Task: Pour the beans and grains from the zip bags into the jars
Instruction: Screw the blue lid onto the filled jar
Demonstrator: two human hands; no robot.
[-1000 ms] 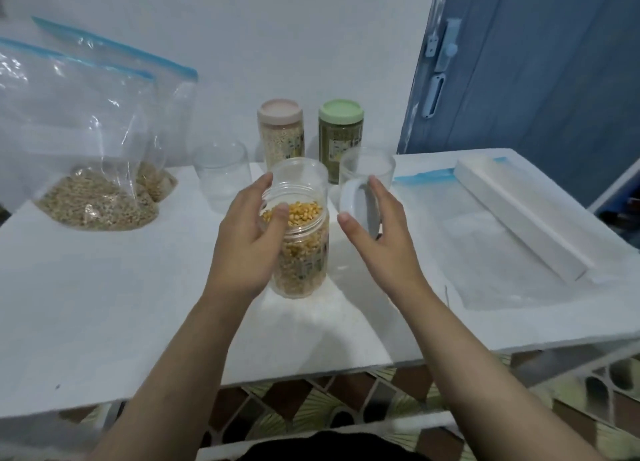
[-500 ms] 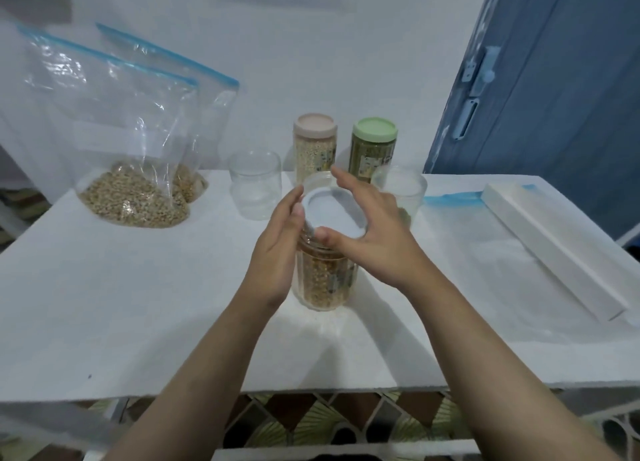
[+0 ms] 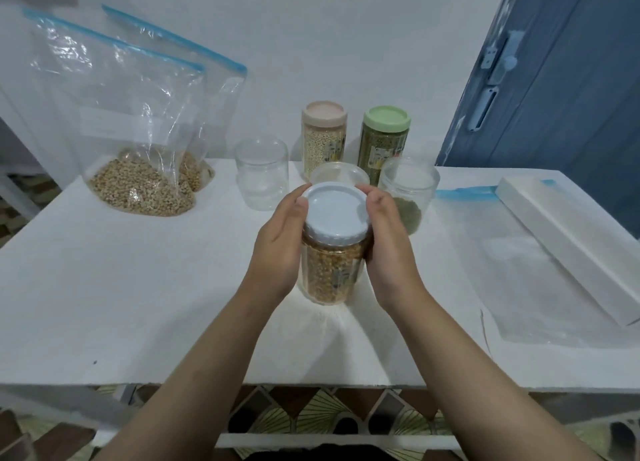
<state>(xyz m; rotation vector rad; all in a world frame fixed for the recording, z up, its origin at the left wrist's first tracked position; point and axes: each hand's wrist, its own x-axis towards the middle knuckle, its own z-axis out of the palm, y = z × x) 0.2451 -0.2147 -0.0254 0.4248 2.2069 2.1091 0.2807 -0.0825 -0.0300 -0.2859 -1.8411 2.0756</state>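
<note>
While two zip bags (image 3: 138, 121) holding grain are propped upright at the far left of the white table (image 3: 121, 287), an empty clear jar (image 3: 262, 174) is seen just to their right. At the centre, a jar of yellow kernels (image 3: 329, 273) standing on the table is gripped by the left hand (image 3: 280, 242), and its white lid (image 3: 336, 215) is clasped by the curled fingers of the right hand (image 3: 388, 242). Behind stand two capped jars (image 3: 323, 138), an open jar with some green grain (image 3: 408, 194) is placed to the right, and a flat empty bag (image 3: 519, 270) and a white box (image 3: 571, 246) are laid farthest right.

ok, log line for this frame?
phase: capping corn jar | white lid: on jar | left hand: grips jar | right hand: on lid rim | pending: two zip bags with grain
</note>
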